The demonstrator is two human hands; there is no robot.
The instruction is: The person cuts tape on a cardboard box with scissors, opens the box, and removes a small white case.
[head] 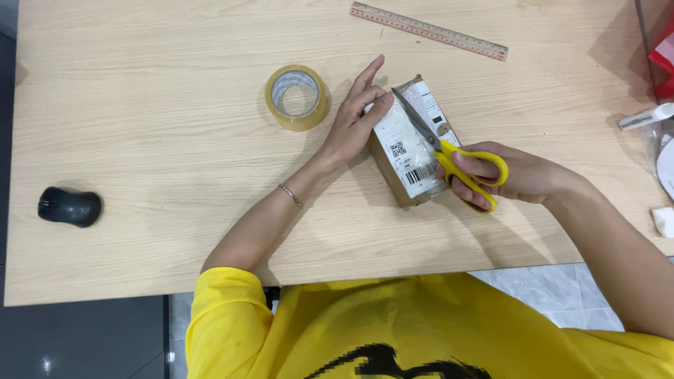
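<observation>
Small cardboard parcel point(411, 151) at frame centre on wooden surface point(175, 175). Left hand point(354, 123) flat, fingers spread, pressing parcel's left edge. Right hand point(516, 175) grip closed through yellow scissors point(456, 158) handles, blades lying on parcel top. Tape roll point(297, 97) just left.

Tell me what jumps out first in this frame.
The yellow-handled scissors in the right hand, blades laid across the top of a small cardboard box at table centre. The left hand steadies the box's left side. A roll of clear tape sits just left of that hand, a black mouse far left.

Office or home desk, computer mouse point(69, 206), ruler point(429, 31), tiled floor point(554, 298)
</observation>
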